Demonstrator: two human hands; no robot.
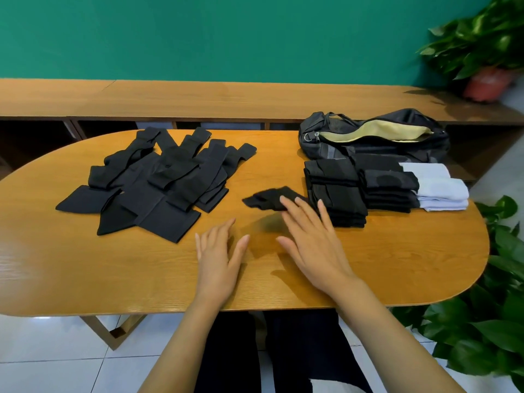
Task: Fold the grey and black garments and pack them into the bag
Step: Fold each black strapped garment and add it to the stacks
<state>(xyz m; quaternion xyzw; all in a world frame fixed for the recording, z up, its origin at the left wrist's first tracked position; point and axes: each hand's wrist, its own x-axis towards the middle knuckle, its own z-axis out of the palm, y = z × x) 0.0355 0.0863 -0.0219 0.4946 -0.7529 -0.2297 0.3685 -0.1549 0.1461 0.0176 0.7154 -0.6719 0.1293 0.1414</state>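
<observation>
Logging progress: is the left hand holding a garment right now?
No, the left hand is open with straight fingers over bare wood of the table, with no cloth in it.

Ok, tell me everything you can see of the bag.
The bag is dark, soft fabric, lying lengthwise at the far right of the table. Its top zip gapes open, showing a tan lining. A metal D-ring and a strap sit at its left end. Its front meets the folded black stacks.

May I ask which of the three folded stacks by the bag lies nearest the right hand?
The leftmost black stack, beside the right hand; the middle black stack and pale grey stack sit farther right.
</observation>
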